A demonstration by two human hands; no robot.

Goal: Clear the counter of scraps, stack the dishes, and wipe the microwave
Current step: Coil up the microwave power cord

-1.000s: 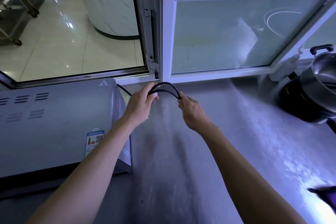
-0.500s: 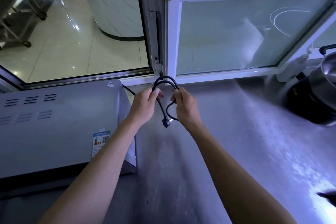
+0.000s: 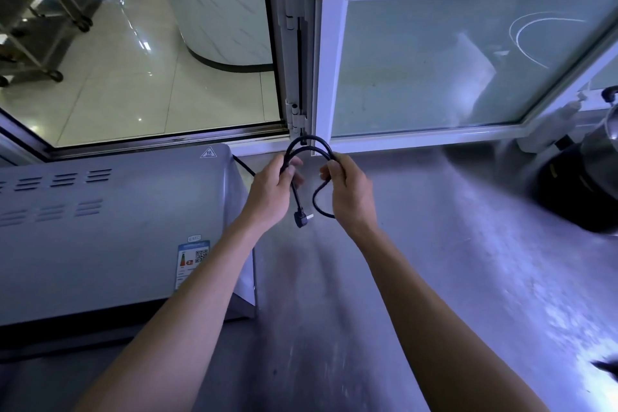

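Observation:
The grey microwave [image 3: 110, 227] stands on the left of the steel counter [image 3: 434, 261], seen from above with vent slots and a sticker on its top. Its black power cord [image 3: 309, 144] runs from behind the microwave and arches in a doubled loop between my hands. My left hand [image 3: 271, 194] grips one side of the loop, and the plug [image 3: 300, 218] hangs below it. My right hand [image 3: 351, 191] pinches the other side, where a smaller loop of cord curls under the fingers.
A white-framed window [image 3: 451, 60] runs along the counter's back edge, with its left pane open onto a tiled floor. A black cooker with a steel pot [image 3: 588, 177] sits at the far right. A dark object [image 3: 607, 368] pokes in at the right edge.
My hands have come closer together, folding the cord from a low flat arc into a taller doubled loop. The plug end now dangles below my left hand.

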